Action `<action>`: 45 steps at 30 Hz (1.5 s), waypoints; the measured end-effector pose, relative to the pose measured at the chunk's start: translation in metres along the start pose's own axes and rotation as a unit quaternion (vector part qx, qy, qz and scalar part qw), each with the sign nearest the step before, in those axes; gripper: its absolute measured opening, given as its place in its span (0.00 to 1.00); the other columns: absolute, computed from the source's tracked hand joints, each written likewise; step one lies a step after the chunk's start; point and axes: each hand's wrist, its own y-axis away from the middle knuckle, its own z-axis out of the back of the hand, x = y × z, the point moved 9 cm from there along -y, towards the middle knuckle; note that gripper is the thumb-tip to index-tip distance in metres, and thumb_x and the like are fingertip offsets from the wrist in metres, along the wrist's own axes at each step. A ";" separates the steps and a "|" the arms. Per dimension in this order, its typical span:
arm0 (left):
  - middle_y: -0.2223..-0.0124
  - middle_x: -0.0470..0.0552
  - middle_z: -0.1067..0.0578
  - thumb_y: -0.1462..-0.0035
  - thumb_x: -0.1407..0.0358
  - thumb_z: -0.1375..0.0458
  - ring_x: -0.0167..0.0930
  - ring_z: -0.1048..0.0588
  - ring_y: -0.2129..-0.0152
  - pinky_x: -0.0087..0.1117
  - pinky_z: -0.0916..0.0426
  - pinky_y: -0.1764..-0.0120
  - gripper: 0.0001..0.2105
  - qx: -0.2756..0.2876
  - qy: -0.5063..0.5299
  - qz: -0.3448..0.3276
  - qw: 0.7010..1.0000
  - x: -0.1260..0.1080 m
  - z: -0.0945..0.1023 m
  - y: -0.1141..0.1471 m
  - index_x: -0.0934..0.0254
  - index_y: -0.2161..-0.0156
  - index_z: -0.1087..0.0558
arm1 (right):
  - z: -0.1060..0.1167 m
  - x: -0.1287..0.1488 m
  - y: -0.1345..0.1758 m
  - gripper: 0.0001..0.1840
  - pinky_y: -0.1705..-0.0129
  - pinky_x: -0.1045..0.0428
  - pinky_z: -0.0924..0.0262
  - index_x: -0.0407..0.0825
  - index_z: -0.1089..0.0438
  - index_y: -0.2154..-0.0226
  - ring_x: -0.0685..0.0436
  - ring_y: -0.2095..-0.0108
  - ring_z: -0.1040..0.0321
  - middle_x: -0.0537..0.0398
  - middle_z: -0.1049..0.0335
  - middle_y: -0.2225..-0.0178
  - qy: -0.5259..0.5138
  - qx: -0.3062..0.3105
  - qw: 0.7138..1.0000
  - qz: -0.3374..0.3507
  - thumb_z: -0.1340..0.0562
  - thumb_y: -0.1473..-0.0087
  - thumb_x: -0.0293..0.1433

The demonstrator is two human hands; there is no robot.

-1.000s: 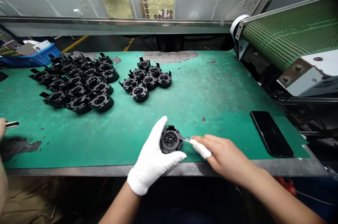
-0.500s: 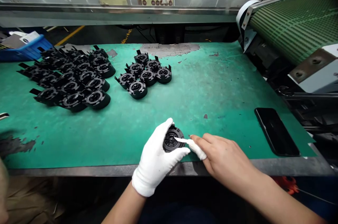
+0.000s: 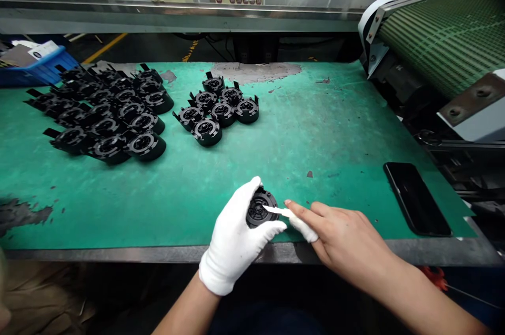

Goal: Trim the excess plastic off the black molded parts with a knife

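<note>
My left hand (image 3: 232,235), in a white glove, is closed around the rim of a round black plastic part (image 3: 261,207) near the table's front edge. The part's ribbed face, with concentric rings, is turned up toward me. In my bare right hand (image 3: 343,232) is a small knife (image 3: 276,211) with a slim pale blade. Its tip lies over the middle of the part; whether it touches cannot be made out. White wrapping covers my right thumb, and the knife's handle is mostly hidden by the fingers.
Many similar black parts (image 3: 106,124) stand crowded on the left, with a smaller group (image 3: 208,131) beside them. A phone (image 3: 417,198) lies at the right. A green conveyor belt (image 3: 445,35) juts in at upper right; a blue bin (image 3: 37,71) sits far left. Part of another person shows lower left.
The view has shifted slightly. Both hands keep nearly the same pose on the part and the knife. A small striped object at the left edge has gone out of view.
</note>
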 end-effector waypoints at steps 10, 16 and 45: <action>0.39 0.56 0.29 0.45 0.51 0.34 0.37 0.29 0.42 0.41 0.33 0.38 0.37 -0.012 -0.015 -0.004 1.000 0.001 -0.002 0.000 0.60 0.34 0.41 | 0.001 0.006 0.004 0.35 0.73 0.48 0.48 0.64 0.44 0.33 0.38 0.68 0.25 0.57 0.26 0.64 0.012 0.016 0.998 -0.051 0.46 0.40 0.26; 0.37 0.57 0.31 0.45 0.49 0.35 0.39 0.32 0.39 0.44 0.35 0.37 0.38 -0.047 -0.040 0.002 0.998 0.002 -0.004 0.007 0.60 0.34 0.41 | -0.007 0.011 0.013 0.37 0.73 0.46 0.41 0.62 0.47 0.32 0.38 0.68 0.25 0.57 0.26 0.65 -0.011 0.001 0.997 -0.080 0.46 0.41 0.25; 0.40 0.58 0.29 0.47 0.48 0.33 0.42 0.28 0.43 0.46 0.33 0.39 0.39 -0.011 -0.010 0.019 1.000 0.002 -0.005 -0.003 0.60 0.36 0.40 | 0.005 0.004 0.003 0.29 0.71 0.46 0.37 0.64 0.40 0.35 0.37 0.67 0.24 0.56 0.24 0.63 -0.024 0.021 0.997 -0.072 0.48 0.37 0.31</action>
